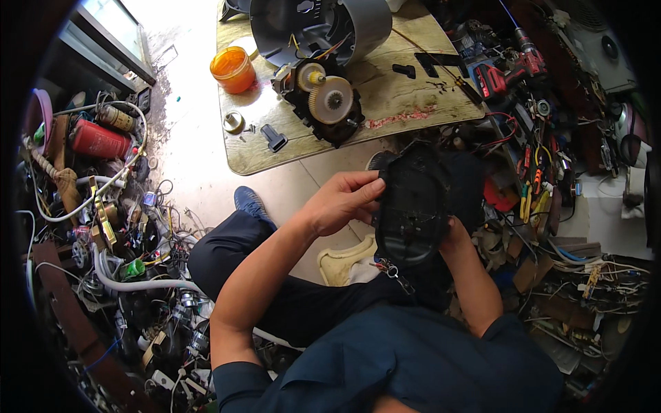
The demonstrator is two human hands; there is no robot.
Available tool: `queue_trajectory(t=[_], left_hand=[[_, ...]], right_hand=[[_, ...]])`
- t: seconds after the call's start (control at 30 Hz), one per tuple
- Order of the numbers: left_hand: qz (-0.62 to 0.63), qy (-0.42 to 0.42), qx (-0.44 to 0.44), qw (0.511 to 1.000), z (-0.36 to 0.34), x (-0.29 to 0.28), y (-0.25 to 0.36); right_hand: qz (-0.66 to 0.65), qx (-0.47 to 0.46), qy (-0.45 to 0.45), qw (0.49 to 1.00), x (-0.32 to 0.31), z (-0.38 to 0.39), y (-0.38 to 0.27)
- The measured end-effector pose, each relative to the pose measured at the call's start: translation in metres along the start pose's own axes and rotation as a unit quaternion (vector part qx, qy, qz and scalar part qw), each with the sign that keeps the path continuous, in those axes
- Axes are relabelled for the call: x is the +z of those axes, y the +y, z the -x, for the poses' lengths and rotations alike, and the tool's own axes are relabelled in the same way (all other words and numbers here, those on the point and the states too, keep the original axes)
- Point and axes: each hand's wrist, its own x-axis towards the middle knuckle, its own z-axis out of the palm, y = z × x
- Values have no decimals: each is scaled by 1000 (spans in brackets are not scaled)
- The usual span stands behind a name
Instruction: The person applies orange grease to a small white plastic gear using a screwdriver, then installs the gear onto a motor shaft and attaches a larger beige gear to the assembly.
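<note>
Over my lap I hold a black plastic cover (413,219), a long rounded shell with its hollow side up. My left hand (348,199) pinches its left rim between thumb and fingers. At its lower right edge is my right hand (454,235), gripping from beneath, most of its fingers hidden. Ahead on the wooden table (303,150) lies a black gear housing (335,134) with a large white gear (330,100) exposed. Behind it sits a big grey round casing (375,31) with loose wires. An orange tub (232,70) stands to the left.
On the table are a small metal cup-shaped part (233,122), a black buckle-like piece (273,138) and a screwdriver (468,89). A red cordless drill (513,72) and pliers (537,172) crowd the right. Cables and a red cylinder (100,140) fill the left floor.
</note>
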Motion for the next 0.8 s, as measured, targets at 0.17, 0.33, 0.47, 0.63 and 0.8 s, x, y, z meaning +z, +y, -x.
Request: queue_trajectory(t=[0.17,0.33,0.47,0.63,0.8], left_hand=[[-43,-2,-8,999,-3,-5,-3],[-40,32,-6,999,-4,-6,3],[-38,41,7,998,-2,-9,14],[9,56,25,998,-4,-8,19],[36,64,63,995,0,-7,23]], right_hand=[[20,-4,-29,999,1,-6,7],[25,-11,-32,999,5,-17,5],[24,-27,-29,999,8,-26,5],[9,-73,-11,997,16,-43,5],[-16,-121,-8,992,31,-63,-2]])
